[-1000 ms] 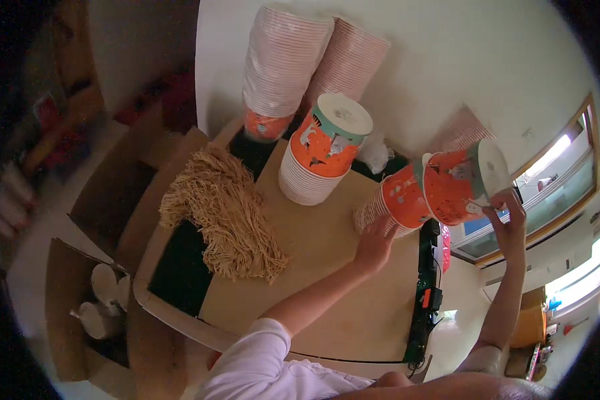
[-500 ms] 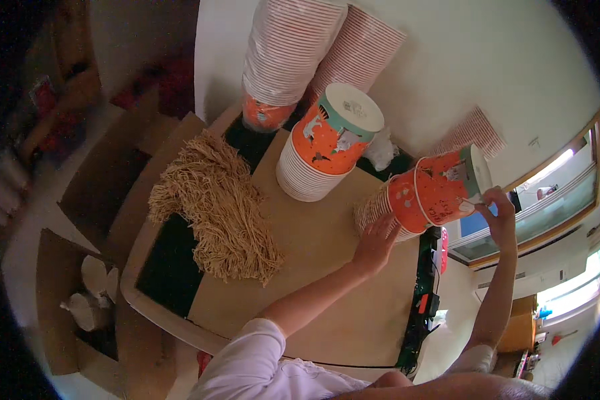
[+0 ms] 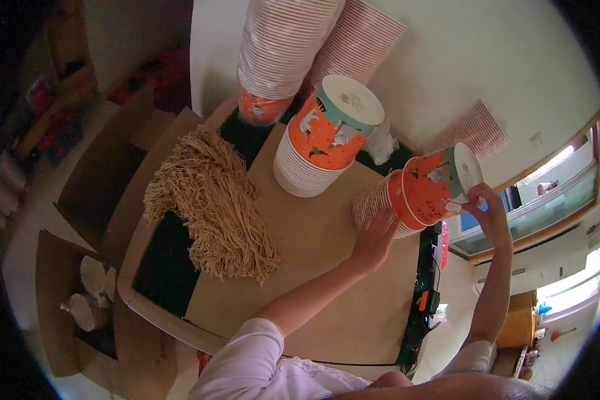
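Observation:
On the right of the table a stack of upturned orange paper buckets leans toward my right side. Its top bucket has a green band and white base and sits raised above the one below. My left hand lies along the near side of this stack, fingers stretched against the rims. At the base edge of the top bucket my right hand is closed in a pinch; what its fingertips hold is too small to make out. Left of these stands another upturned bucket stack, and beside it a bundle of tan cords.
Tall plastic-wrapped bucket stacks stand at the back against the white wall. Another pale stack shows behind the right one. Open cardboard boxes sit left of the table. A black power strip with cables runs along the right edge.
The top bucket and my right hand have shifted slightly left, nearer the stack below. My left hand stays against the rims. The whole view has drifted a little.

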The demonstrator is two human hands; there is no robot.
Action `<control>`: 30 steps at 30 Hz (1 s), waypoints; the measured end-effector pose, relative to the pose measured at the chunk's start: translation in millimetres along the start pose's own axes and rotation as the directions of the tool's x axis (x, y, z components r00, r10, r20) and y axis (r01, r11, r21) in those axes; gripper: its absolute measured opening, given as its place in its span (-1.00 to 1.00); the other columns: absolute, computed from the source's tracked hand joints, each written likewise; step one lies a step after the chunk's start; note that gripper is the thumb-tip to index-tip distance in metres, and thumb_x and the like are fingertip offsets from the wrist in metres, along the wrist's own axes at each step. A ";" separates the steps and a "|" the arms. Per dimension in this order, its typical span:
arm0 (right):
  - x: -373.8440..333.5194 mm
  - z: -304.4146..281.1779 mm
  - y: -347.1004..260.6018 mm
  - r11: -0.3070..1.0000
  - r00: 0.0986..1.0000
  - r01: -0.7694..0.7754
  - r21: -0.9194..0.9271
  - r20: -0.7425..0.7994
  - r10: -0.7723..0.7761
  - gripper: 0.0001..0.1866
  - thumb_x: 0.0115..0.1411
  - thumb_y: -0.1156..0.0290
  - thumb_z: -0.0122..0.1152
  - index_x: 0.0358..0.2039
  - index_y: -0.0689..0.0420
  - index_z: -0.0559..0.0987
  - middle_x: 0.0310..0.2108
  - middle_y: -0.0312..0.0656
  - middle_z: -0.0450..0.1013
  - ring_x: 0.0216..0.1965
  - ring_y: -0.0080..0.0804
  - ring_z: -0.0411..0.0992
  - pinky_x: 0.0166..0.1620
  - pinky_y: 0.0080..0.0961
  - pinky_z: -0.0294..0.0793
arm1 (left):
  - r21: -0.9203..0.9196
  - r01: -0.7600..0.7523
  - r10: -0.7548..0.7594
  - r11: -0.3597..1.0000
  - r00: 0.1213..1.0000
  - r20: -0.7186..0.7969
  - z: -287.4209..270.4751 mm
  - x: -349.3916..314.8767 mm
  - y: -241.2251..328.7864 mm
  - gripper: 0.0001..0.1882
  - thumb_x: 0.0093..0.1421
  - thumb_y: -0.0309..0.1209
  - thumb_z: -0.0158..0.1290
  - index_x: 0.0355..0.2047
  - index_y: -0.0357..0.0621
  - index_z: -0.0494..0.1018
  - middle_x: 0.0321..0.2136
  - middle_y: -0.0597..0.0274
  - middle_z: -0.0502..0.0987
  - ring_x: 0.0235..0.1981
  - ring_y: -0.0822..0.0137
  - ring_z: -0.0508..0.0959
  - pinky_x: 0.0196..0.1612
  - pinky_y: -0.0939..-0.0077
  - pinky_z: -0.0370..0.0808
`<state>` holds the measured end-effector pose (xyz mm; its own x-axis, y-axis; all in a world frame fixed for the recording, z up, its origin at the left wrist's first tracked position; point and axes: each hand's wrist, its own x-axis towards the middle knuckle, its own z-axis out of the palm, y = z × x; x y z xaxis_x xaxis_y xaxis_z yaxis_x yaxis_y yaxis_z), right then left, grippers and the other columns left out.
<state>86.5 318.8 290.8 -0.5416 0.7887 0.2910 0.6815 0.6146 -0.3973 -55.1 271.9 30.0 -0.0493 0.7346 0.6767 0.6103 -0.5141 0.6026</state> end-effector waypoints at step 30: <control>17.8 -7.0 0.8 0.999 0.983 0.041 -0.033 0.183 -0.034 -0.88 -0.06 0.65 0.19 -0.49 0.27 0.43 -0.49 -0.26 0.39 -0.41 -0.51 0.32 -0.33 -0.56 0.31 | -0.436 0.400 -0.500 0.806 0.854 -0.141 16.7 46.6 -35.3 -0.59 0.01 -0.40 0.04 -0.11 -0.21 0.29 -0.27 -0.04 0.39 -0.21 -0.02 0.39 -0.14 0.12 0.31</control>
<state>80.9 333.4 301.8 -0.6453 0.7509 0.1405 0.6747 0.6465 -0.3562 -65.8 331.7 33.2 -0.4590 0.8223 0.3365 0.1274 -0.3140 0.9408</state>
